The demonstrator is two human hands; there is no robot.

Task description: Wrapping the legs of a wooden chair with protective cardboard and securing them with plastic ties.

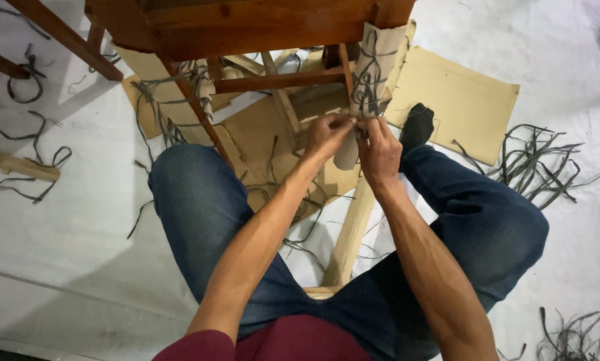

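A wooden chair leg wrapped in brown cardboard (375,73) and bound with dark strapping stands in front of me, under the reddish wooden seat frame (260,27). My left hand (325,136) and my right hand (379,150) meet at the lower end of that wrapping, fingers pinched on the cardboard and a dark strap. Both forearms reach forward between my knees in blue jeans.
Flat cardboard sheets (467,100) lie on the white floor covering under the chair. Loose dark strap pieces (537,167) are scattered right and left (26,134). A pale wooden slat (350,230) runs between my legs; another stick (19,166) lies at left.
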